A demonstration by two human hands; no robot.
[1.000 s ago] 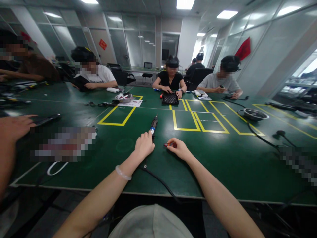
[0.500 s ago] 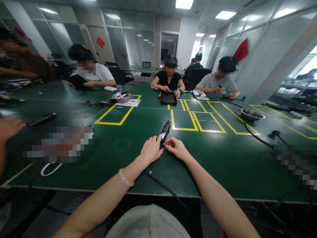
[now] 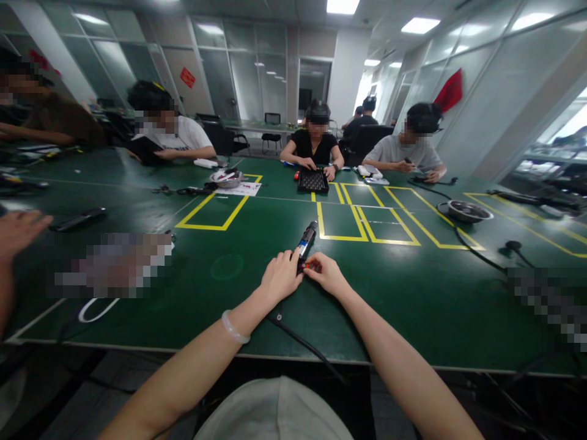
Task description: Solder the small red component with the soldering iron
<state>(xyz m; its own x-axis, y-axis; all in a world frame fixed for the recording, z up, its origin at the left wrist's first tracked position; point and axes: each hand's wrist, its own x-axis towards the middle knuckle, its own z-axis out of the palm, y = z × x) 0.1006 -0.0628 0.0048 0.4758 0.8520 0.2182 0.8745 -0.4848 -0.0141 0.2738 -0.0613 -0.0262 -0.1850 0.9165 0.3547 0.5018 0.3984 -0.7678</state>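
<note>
On the green bench (image 3: 403,318), a slim black tool (image 3: 306,239) is held near the front edge by the left hand (image 3: 280,273), fingers curled over it. By the right hand (image 3: 327,275), fingers pinched nearly together, a small red piece (image 3: 313,267) is held beside the tool; contact cannot be told.

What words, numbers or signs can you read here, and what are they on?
None can be read for sure.
Black tool at the left hand: its blue-and-white patch is too small.
White shirt: print too blurred.
Paper sheet: marks too small.
Red wall decoration: any writing too blurred.
</note>
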